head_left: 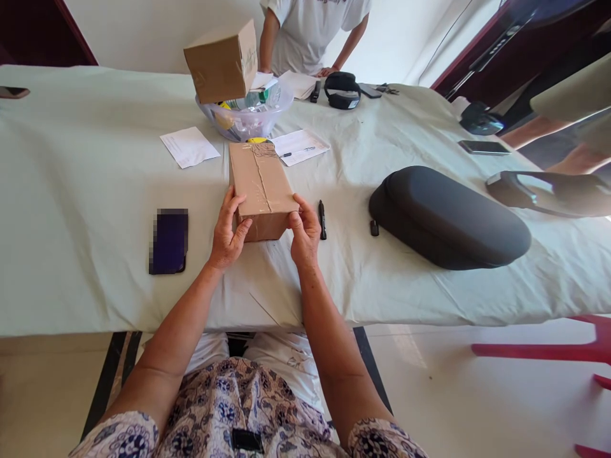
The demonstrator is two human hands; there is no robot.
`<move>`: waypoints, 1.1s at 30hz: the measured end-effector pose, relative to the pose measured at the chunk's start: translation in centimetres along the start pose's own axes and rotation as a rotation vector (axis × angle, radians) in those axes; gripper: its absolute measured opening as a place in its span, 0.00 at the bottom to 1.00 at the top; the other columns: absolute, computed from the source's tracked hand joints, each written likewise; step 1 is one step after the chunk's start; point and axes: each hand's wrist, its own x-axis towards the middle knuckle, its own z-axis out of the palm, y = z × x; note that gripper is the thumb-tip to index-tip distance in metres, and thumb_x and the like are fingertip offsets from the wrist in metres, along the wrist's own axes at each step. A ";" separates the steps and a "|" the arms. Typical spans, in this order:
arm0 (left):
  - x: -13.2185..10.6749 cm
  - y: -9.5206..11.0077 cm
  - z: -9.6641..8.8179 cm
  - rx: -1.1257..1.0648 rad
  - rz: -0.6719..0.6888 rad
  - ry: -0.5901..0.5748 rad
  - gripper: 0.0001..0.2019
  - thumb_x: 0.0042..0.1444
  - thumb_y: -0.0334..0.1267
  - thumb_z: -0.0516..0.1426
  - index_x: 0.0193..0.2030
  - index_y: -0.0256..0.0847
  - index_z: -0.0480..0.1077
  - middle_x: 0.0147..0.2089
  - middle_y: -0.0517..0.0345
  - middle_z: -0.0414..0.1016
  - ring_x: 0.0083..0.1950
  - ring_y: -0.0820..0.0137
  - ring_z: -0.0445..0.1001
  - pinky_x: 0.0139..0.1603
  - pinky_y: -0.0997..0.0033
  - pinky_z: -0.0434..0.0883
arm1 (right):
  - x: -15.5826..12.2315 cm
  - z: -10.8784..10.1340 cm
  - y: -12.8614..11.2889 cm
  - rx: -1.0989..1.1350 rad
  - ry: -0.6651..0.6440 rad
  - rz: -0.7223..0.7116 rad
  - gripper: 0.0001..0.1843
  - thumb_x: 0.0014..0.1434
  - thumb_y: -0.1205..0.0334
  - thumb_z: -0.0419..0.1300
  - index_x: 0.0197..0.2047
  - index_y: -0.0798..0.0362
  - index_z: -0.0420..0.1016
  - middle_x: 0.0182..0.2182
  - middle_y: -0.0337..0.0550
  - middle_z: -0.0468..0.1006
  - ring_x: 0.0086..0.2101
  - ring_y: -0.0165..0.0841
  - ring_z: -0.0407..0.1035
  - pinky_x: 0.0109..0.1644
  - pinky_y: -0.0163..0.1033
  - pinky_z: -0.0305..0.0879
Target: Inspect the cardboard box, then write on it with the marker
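A closed brown cardboard box (261,181) sits on the cloth-covered table in front of me. My left hand (228,232) grips its near left corner, thumb on the front face and fingers along the side and top. On the near right corner, my right hand (304,229) holds it in the same manner. Just right of that hand lies a black marker pen (323,219), and its black cap (374,228) rests farther right. Behind the box are a sheet of paper with a pen (305,147) and a yellow object (258,140), partly hidden.
A purple plastic basin (274,117) holds assorted items, with another cardboard box (214,67) tilted on top. A phone (169,242) lies left, a dark hard case (453,216) right. One person stands across the table; another person's arms reach in at right.
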 end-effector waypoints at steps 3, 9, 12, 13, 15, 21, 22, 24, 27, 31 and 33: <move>0.0 0.3 -0.1 0.000 -0.014 0.002 0.26 0.67 0.54 0.54 0.68 0.49 0.62 0.78 0.46 0.53 0.80 0.60 0.53 0.79 0.54 0.58 | -0.1 0.1 0.1 -0.034 -0.015 0.014 0.25 0.65 0.42 0.59 0.60 0.45 0.74 0.50 0.46 0.76 0.42 0.35 0.70 0.46 0.42 0.71; 0.1 0.5 -0.4 -0.023 -0.040 -0.032 0.28 0.66 0.53 0.56 0.69 0.49 0.61 0.79 0.45 0.52 0.80 0.59 0.52 0.79 0.52 0.57 | -0.1 0.0 0.4 -0.059 -0.024 0.009 0.27 0.63 0.40 0.61 0.60 0.44 0.73 0.47 0.43 0.75 0.31 0.28 0.63 0.38 0.36 0.68; 0.1 0.3 -0.5 -0.038 -0.030 -0.057 0.29 0.66 0.53 0.56 0.70 0.50 0.60 0.79 0.46 0.50 0.81 0.59 0.50 0.80 0.52 0.55 | -0.1 0.1 0.5 -0.063 -0.009 0.010 0.27 0.61 0.41 0.62 0.59 0.43 0.73 0.46 0.42 0.74 0.30 0.27 0.62 0.36 0.35 0.67; 0.1 0.2 -0.5 -0.043 -0.031 -0.058 0.28 0.66 0.53 0.57 0.70 0.50 0.60 0.79 0.47 0.51 0.81 0.59 0.50 0.80 0.52 0.55 | -0.1 0.1 0.5 -0.058 -0.003 0.013 0.26 0.61 0.42 0.63 0.59 0.44 0.73 0.46 0.42 0.74 0.30 0.26 0.62 0.36 0.35 0.67; 0.2 0.1 -0.5 -0.047 -0.038 -0.047 0.27 0.65 0.53 0.57 0.69 0.50 0.62 0.79 0.48 0.52 0.80 0.59 0.51 0.80 0.52 0.56 | -0.1 0.1 0.5 -0.042 0.008 0.011 0.25 0.61 0.43 0.63 0.58 0.44 0.74 0.45 0.41 0.74 0.29 0.26 0.63 0.36 0.35 0.67; -0.2 -0.9 0.2 0.003 0.030 -0.061 0.33 0.63 0.52 0.60 0.72 0.52 0.56 0.80 0.45 0.48 0.81 0.58 0.50 0.79 0.50 0.56 | -0.6 0.7 -0.4 -0.293 0.111 -0.187 0.30 0.60 0.44 0.66 0.62 0.44 0.70 0.56 0.51 0.72 0.50 0.41 0.71 0.52 0.48 0.72; -0.3 -1.2 0.5 0.020 0.054 -0.066 0.35 0.63 0.52 0.61 0.73 0.53 0.54 0.80 0.44 0.47 0.81 0.57 0.49 0.79 0.49 0.56 | -0.7 1.0 -0.7 -0.350 0.118 -0.232 0.35 0.58 0.43 0.68 0.65 0.44 0.66 0.60 0.53 0.68 0.57 0.45 0.67 0.59 0.54 0.70; -0.5 -1.6 1.1 0.049 0.096 -0.079 0.37 0.62 0.52 0.61 0.74 0.54 0.51 0.80 0.43 0.46 0.81 0.57 0.48 0.79 0.48 0.57 | -0.9 1.7 -1.1 -0.422 0.106 -0.283 0.44 0.54 0.43 0.72 0.68 0.43 0.60 0.66 0.56 0.61 0.66 0.51 0.57 0.68 0.64 0.59; -0.7 -1.9 1.7 0.067 0.118 -0.090 0.36 0.64 0.52 0.60 0.74 0.54 0.50 0.80 0.42 0.46 0.81 0.58 0.48 0.77 0.49 0.60 | -1.2 2.8 -1.5 -0.475 0.110 -0.279 0.47 0.51 0.44 0.74 0.68 0.42 0.59 0.67 0.56 0.57 0.70 0.53 0.51 0.71 0.67 0.54; -0.8 -1.8 1.8 0.058 0.106 -0.087 0.34 0.65 0.52 0.58 0.74 0.54 0.50 0.80 0.42 0.47 0.81 0.58 0.48 0.77 0.50 0.61 | -1.4 3.5 -1.4 -0.509 0.157 -0.267 0.37 0.52 0.46 0.74 0.61 0.45 0.67 0.65 0.57 0.59 0.68 0.52 0.55 0.70 0.65 0.59; -0.9 -1.7 1.8 0.055 0.101 -0.090 0.34 0.65 0.52 0.57 0.74 0.54 0.49 0.80 0.42 0.46 0.81 0.58 0.48 0.77 0.51 0.61 | -1.4 3.5 -1.3 -0.542 0.166 -0.272 0.33 0.53 0.46 0.73 0.58 0.46 0.68 0.64 0.56 0.59 0.67 0.52 0.56 0.69 0.63 0.60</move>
